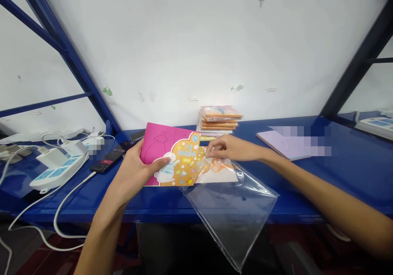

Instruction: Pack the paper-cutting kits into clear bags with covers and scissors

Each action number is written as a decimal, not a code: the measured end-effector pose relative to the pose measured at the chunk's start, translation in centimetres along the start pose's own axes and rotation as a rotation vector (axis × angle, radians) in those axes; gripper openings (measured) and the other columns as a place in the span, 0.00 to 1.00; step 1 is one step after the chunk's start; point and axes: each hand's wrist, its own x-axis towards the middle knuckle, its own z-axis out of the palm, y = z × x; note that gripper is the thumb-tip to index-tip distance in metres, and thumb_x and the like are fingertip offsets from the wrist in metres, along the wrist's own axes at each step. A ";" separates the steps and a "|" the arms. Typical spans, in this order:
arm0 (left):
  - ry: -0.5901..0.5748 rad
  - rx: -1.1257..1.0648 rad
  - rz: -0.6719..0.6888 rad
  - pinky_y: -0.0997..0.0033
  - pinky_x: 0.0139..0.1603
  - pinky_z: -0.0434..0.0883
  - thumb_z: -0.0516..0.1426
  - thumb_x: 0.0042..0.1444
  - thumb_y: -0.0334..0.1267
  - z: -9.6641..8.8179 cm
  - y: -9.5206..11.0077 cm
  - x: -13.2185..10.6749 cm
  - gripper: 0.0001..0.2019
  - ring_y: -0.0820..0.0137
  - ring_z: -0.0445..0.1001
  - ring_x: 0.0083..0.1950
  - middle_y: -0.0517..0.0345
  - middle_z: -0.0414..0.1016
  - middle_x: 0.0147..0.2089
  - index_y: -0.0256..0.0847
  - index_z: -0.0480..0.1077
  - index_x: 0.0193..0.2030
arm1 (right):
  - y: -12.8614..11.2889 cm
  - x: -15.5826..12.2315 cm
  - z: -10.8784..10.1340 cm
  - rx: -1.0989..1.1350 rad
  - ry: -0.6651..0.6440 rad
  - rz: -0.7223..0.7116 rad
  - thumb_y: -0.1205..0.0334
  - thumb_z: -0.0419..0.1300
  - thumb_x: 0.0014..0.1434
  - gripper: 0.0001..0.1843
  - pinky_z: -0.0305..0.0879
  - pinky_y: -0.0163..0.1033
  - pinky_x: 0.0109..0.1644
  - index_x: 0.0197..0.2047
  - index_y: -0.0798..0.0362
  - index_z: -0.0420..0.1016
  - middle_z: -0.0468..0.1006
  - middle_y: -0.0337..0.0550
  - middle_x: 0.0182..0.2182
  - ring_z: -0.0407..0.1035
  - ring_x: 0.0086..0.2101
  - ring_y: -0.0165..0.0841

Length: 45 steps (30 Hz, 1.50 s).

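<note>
My left hand [138, 169] grips a magenta booklet [155, 142] with its thumb across the front. Line drawings mark the magenta sheet, and an orange shaped card with a white cartoon animal [181, 168] covers its lower right. From the right, my right hand [225, 147] has its fingertips pinched together by the card's edge, on a clear plastic bag [230, 209]. The bag hangs slantwise over the table's front edge. Behind it, a pale sheet with orange pictures [222, 171] shows beside the card; I cannot tell whether it lies inside the bag.
A stack of several thin wrapped booklets [219, 121] stands on the blue table [346, 172] by the wall. Farther right lies a pale purple booklet [285, 144]. On the left are a white power strip [61, 170] with chargers and cables, and a black phone [107, 160].
</note>
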 end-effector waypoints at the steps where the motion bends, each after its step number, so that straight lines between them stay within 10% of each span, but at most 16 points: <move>1: -0.006 0.003 -0.001 0.69 0.32 0.80 0.69 0.50 0.47 0.0 0.0 0.0 0.26 0.58 0.84 0.40 0.50 0.84 0.46 0.39 0.72 0.53 | 0.1 0.1 0.1 -0.019 0.015 -0.010 0.44 0.59 0.65 0.19 0.62 0.38 0.35 0.39 0.52 0.78 0.78 0.42 0.33 0.70 0.32 0.32; 38: -0.024 -0.200 -0.073 0.65 0.35 0.82 0.71 0.47 0.43 0.2 -1.5 0.7 0.26 0.57 0.84 0.39 0.48 0.84 0.45 0.40 0.73 0.52 | 0.5 0.7 1.4 0.035 0.212 0.026 0.42 0.57 0.66 0.20 0.64 0.39 0.31 0.45 0.51 0.76 0.76 0.40 0.26 0.69 0.26 0.31; 45: -0.019 -0.132 -0.075 0.68 0.30 0.81 0.71 0.47 0.45 0.5 -1.1 0.6 0.25 0.58 0.84 0.38 0.48 0.84 0.44 0.39 0.74 0.51 | 0.0 0.0 0.8 0.032 0.150 -0.054 0.43 0.59 0.65 0.23 0.69 0.42 0.37 0.55 0.49 0.68 0.78 0.51 0.52 0.74 0.39 0.37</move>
